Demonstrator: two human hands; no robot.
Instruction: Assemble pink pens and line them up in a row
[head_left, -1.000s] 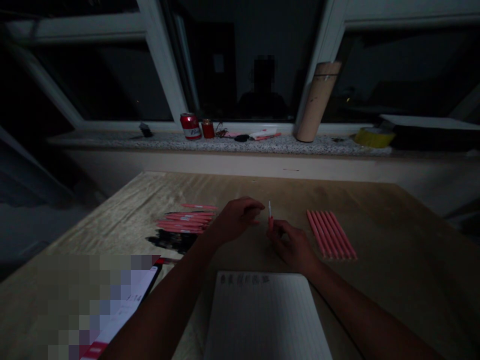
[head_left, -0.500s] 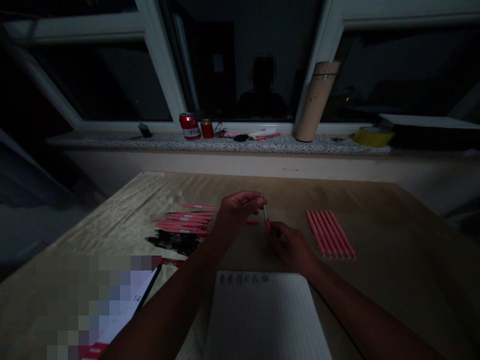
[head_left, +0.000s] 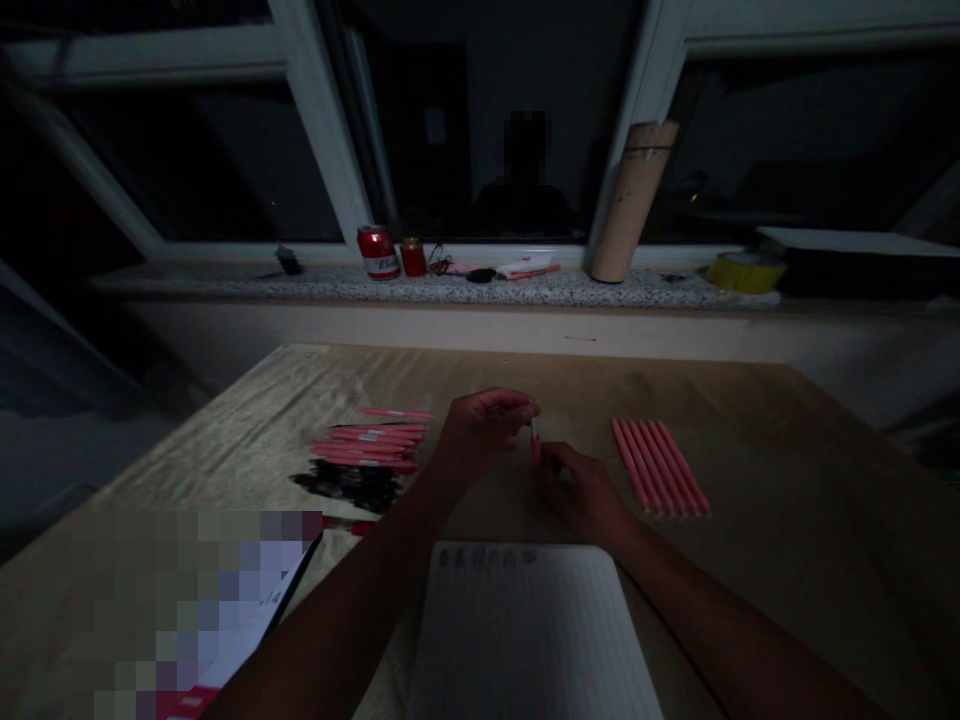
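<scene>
My left hand pinches the top of a thin pale pen refill above the middle of the table. Just below it, my right hand grips an upright pink pen barrel. The refill's lower part is inside the barrel's upper end, with a short length showing between the hands. Partly hidden behind my left hand lies a small pink pen part. To the right, several pink pens lie side by side in a neat slanted row. An open lined notebook with pencil scribbles rests in front of me.
Left of my hands are a loose pile of pink pens and a heap of black pen parts. A red pen lies near my left forearm. The windowsill holds a red can, a cardboard tube and yellow tape.
My left hand has moved down and slightly right, toward the right hand. Less of the refill shows above the barrel. My right hand stays nearly still.
</scene>
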